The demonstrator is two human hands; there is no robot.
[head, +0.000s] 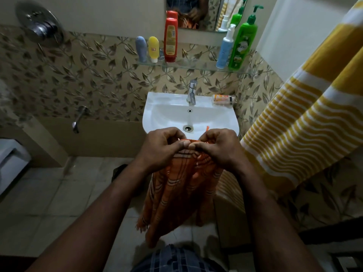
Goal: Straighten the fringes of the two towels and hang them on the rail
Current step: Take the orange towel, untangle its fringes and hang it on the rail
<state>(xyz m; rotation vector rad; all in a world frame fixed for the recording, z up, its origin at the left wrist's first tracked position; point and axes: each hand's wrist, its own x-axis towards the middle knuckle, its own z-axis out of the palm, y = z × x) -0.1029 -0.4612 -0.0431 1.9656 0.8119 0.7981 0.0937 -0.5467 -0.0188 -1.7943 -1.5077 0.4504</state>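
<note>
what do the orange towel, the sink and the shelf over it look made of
Orange towel: thin woven cloth, likely cotton; soft folds, fringed edge. Sink: glossy white ceramic, probably, by its sheen. Shelf: clear glass; tiles show through.

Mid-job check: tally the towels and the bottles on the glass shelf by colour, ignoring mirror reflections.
orange towel: 1
yellow striped towel: 1
red bottle: 1
yellow bottle: 1
grey-blue bottle: 1
green pump bottle: 1
white-blue pump bottle: 1
Total: 7
</note>
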